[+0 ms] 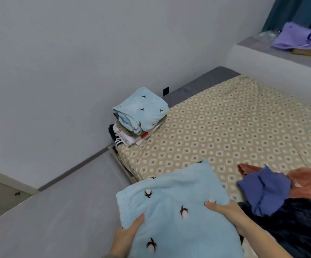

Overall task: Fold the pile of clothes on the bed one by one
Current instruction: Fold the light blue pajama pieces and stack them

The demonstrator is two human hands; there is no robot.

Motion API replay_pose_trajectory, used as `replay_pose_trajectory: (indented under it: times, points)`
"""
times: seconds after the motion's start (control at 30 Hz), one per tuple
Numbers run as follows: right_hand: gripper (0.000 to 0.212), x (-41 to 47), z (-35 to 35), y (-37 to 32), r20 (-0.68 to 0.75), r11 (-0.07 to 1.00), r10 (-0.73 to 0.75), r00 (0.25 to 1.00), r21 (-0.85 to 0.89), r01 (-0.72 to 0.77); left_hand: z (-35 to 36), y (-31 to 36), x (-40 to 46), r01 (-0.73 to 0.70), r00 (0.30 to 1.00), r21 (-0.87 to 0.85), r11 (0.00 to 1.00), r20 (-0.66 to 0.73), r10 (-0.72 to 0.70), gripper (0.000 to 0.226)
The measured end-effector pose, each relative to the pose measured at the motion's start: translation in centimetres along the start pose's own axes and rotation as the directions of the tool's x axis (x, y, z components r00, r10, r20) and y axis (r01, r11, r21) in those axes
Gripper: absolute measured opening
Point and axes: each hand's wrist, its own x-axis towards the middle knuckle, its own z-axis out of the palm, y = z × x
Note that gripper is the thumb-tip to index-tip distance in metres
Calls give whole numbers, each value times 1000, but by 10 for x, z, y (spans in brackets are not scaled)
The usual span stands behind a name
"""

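Head view: both hands, left point(126, 233) and right point(223, 211), pinch the light blue fleece garment point(169, 207) at its edges; it looks soft, floppy, light, best supported flat under its folded sides

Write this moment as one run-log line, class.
left hand: grips light-blue fleece garment | right hand: grips same | folded stack: bed corner | unfolded pile: right

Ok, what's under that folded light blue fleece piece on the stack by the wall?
Under the folded light blue fleece piece only the edges of other folded clothes show: beige, white, a red patch, dark navy with white stripes. Their full shapes and count are covered.
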Motion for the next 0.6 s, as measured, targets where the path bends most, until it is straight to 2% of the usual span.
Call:
replay_pose_trajectory:
  times: [0.1,0.17,0.2,0.3,0.33,0.37,0.43,0.53,0.57,0.6]
  points:
    - [83,27,9,-31,-28,999,-18,999,-36,17,-4,17,29,21,1000,-17,1000,14,-20,98]
    - [85,46,12,-51,-36,997,-36,999,-70,34,0,30,50,11,999,-16,1000,44,-10,103]
    - [83,57,13,-61,-34,996,-40,999,-81,37,2,38,60,18,998,-22,1000,64,-16,98]
    - [68,90,15,-98,-74,992,-53,996,-116,44,22,64,91,46,996,-73,996,85,-40,52]
    - [66,103,16,-111,-77,990,-52,996,-136,41,31,75,102,41,995,-93,995,91,-33,47]
    - [69,119,17,-122,-71,987,-40,997,-157,28,35,83,117,34,996,-97,995,86,-26,52]
    - [77,159,18,-140,-71,981,-11,997,-196,-3,41,97,153,19,995,-93,995,99,-9,79]
    - [83,223,22,-154,-98,971,6,995,-237,-29,41,93,223,110,974,-165,980,214,-73,121]
    - [84,245,24,-158,-110,968,15,994,-249,-42,43,95,242,175,964,-126,977,225,-144,129]
    - [84,267,26,-163,-122,963,18,992,-264,-50,45,94,264,226,952,-136,965,241,-189,120]
